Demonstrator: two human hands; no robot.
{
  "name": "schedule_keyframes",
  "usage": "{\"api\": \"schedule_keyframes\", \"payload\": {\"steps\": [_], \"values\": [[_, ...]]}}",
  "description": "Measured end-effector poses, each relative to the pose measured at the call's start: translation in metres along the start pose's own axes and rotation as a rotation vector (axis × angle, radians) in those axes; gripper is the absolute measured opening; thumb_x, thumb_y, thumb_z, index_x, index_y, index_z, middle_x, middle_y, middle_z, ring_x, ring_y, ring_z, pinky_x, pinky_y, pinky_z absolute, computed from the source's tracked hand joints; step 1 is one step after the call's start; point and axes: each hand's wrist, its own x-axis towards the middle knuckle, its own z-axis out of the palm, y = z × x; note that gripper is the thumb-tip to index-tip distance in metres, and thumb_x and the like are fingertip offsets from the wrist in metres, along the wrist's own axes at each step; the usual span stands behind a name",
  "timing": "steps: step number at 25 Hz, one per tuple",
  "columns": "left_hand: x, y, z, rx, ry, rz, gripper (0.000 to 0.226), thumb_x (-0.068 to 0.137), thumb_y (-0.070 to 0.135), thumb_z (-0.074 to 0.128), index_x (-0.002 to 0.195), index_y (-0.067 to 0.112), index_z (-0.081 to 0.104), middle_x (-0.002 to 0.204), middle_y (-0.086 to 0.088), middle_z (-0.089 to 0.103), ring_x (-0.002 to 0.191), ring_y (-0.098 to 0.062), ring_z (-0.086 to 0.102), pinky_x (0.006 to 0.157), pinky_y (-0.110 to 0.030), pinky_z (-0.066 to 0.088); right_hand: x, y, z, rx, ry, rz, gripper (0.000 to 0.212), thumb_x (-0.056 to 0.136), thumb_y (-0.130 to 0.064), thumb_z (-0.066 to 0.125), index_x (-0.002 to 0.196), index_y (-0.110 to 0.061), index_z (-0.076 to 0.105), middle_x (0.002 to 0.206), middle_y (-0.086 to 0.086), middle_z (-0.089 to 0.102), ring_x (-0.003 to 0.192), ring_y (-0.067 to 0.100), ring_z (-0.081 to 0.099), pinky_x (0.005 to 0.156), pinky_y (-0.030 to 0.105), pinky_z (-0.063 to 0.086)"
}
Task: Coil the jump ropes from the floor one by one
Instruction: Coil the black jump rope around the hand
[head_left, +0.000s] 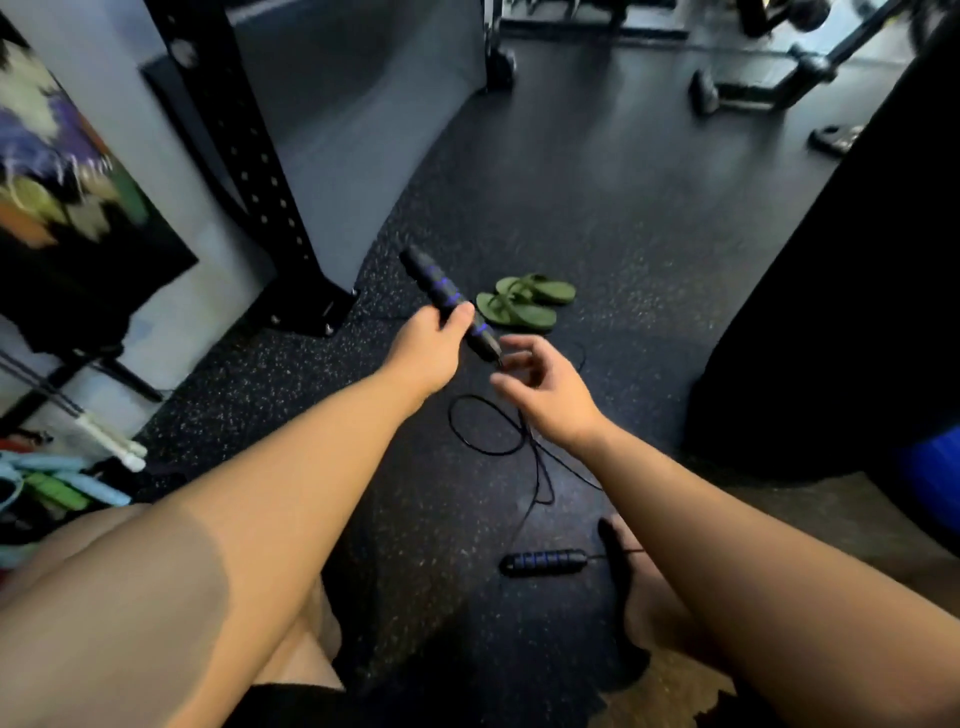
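Left hand (423, 345) grips the handle (447, 296); right hand (545, 387) hovers slack, empty; cord (488, 454) looks limp, best pinched near handle

You're on a dark speckled rubber floor (623, 218). A black holed rack post (249, 156) stands by the grey wall (363, 104) at its left edge, green sandals (524, 304) mid-floor.

We see the sandals (524, 304) behind the raised handle (441, 291), cord (451, 423) looped on the floor (623, 234) below, second handle (543, 563) nearest us.
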Motion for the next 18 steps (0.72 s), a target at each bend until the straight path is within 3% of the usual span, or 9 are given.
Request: {"api": "schedule_keyframes", "payload": {"steps": [3,6,8,10,12,14,16,18], "values": [[-0.015,0.025,-0.010,-0.394,-0.090,-0.048,0.031,0.108,0.042,0.043,0.101,0.020,0.063,0.110,-0.006,0.075,0.094,-0.021,0.072,0.078,-0.034,0.048,-0.011,-0.017,-0.014,-0.129,-0.107,-0.009,0.037,0.088,-0.023,0.077,0.119,-0.030,0.057,0.105,-0.006,0.066,0.088,0.001,0.063,0.087,0.026,0.053],[-0.029,0.034,-0.017,-0.660,-0.156,-0.086,0.031,0.110,0.036,0.040,0.109,0.015,0.063,0.103,-0.006,0.076,0.086,-0.018,0.073,0.074,-0.030,0.045,-0.012,-0.041,-0.032,-0.181,-0.177,-0.041,0.008,0.099,-0.020,0.063,0.107,-0.020,0.065,0.095,-0.005,0.070,0.084,0.007,0.066,0.082,0.023,0.051],[-0.027,0.030,-0.024,-0.808,-0.124,-0.126,0.036,0.109,0.038,0.042,0.119,0.010,0.062,0.104,-0.008,0.077,0.086,-0.018,0.075,0.076,-0.030,0.047,-0.010,-0.059,-0.048,-0.171,-0.188,-0.069,0.012,0.102,-0.019,0.058,0.099,-0.014,0.069,0.086,-0.002,0.074,0.080,0.011,0.069,0.080,0.024,0.053],[-0.022,0.029,-0.032,-0.948,-0.043,-0.176,0.034,0.108,0.038,0.043,0.119,0.011,0.061,0.101,-0.007,0.078,0.085,-0.017,0.075,0.076,-0.030,0.048,-0.002,-0.075,-0.072,-0.346,-0.196,-0.109,0.015,0.101,-0.027,0.060,0.093,-0.018,0.070,0.080,-0.007,0.071,0.069,0.004,0.060,0.071,0.023,0.048],[-0.016,0.031,-0.035,-0.974,-0.011,-0.181,0.031,0.108,0.036,0.044,0.116,0.011,0.061,0.099,-0.007,0.078,0.083,-0.017,0.075,0.075,-0.029,0.049,0.008,-0.082,-0.092,-0.662,-0.271,-0.115,0.021,0.100,-0.035,0.061,0.079,-0.032,0.061,0.076,-0.008,0.063,0.068,0.008,0.055,0.069,0.029,0.045],[-0.010,0.031,-0.029,-0.903,-0.060,-0.165,0.033,0.109,0.035,0.043,0.117,0.009,0.062,0.102,-0.008,0.079,0.085,-0.017,0.075,0.076,-0.028,0.050,0.017,-0.075,-0.101,-0.841,-0.335,-0.052,0.030,0.098,-0.039,0.062,0.070,-0.035,0.052,0.078,-0.003,0.062,0.076,0.018,0.059,0.073,0.035,0.049],[0.000,0.025,-0.020,-0.795,-0.111,-0.173,0.034,0.110,0.033,0.041,0.111,0.009,0.065,0.099,-0.006,0.080,0.087,-0.017,0.075,0.078,-0.028,0.050,0.027,-0.059,-0.097,-0.785,-0.327,-0.033,0.028,0.096,-0.040,0.064,0.071,-0.029,0.058,0.079,0.001,0.066,0.077,0.020,0.062,0.075,0.038,0.051],[0.012,0.018,-0.016,-0.699,-0.115,-0.190,0.034,0.110,0.033,0.041,0.105,0.011,0.066,0.095,-0.004,0.080,0.086,-0.016,0.075,0.080,-0.029,0.051,0.040,-0.047,-0.087,-0.643,-0.290,-0.020,0.020,0.096,-0.039,0.065,0.082,-0.025,0.069,0.077,-0.006,0.068,0.072,0.009,0.063,0.071,0.033,0.051]]}}
